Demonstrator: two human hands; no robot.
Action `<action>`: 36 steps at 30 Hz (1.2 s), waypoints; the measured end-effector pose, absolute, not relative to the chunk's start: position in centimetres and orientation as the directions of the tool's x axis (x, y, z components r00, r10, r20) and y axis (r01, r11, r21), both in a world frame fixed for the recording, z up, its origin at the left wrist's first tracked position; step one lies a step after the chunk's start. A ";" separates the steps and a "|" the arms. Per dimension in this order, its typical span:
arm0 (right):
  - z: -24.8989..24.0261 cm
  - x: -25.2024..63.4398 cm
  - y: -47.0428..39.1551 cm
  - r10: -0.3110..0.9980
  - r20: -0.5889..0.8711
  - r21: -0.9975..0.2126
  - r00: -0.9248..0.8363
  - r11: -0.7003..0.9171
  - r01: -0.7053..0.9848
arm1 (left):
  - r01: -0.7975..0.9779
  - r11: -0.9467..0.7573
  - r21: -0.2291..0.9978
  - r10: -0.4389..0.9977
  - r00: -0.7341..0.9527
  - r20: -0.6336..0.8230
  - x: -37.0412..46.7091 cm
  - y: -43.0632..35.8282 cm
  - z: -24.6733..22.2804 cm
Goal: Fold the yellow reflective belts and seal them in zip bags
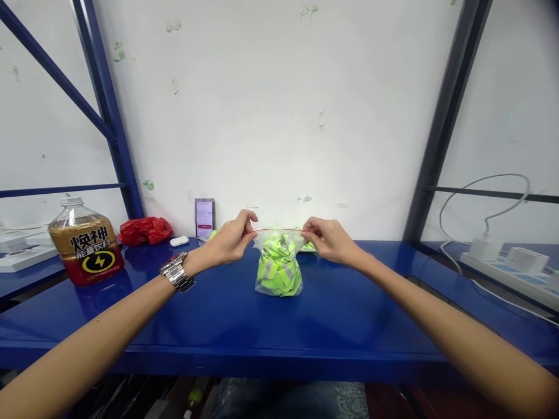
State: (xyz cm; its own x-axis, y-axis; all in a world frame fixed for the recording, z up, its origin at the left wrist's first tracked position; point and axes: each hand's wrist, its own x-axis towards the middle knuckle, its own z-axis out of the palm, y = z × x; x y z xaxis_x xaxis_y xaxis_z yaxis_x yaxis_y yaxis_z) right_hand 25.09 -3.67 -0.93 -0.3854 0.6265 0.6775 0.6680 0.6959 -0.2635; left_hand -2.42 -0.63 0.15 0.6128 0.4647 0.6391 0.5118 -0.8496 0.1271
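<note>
The glossy blue bench (187, 331), cut off at both sides, carries at its middle an upright clear plastic bag (279, 265), filled with crumpled yellow-green cloth (278, 279). Behind, another green thing (308, 248) is mostly hidden. The left hand (232, 237) and right hand (328, 238) each pinch one end of its thin red top strip (279, 229).

The clear bag (279, 256) is thin, shiny plastic around soft neon cloth (277, 276) with grey strips. The desk (196, 314) is smooth and glossy. Toward its back left corner, the red bag (146, 230) is crinkled plastic. The watch (177, 273) is polished metal; the wall (279, 116), matt with rough chips.
</note>
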 end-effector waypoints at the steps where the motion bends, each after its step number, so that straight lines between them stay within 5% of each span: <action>1: -0.9 25.1 -3.7 0.618 0.681 -0.248 -0.393 0.700 0.670 | 0.501 -0.856 0.127 0.456 0.616 0.642 -2.4 -0.7 0.2; 8: -0.9 25.3 -3.8 0.599 0.688 -0.213 -0.410 0.707 0.675 | 0.493 -0.863 0.108 0.436 0.622 0.650 -2.3 -0.9 0.2; 18: -0.1 25.1 -4.8 0.637 0.633 -0.324 -0.440 0.734 0.597 | 0.483 -0.839 0.251 0.538 0.664 0.520 -2.5 -1.6 1.4; 36: 0.2 24.6 -4.2 0.609 0.601 -0.244 -0.518 0.756 0.607 | 0.482 -0.875 -0.052 0.366 0.727 0.581 -2.1 -1.6 1.0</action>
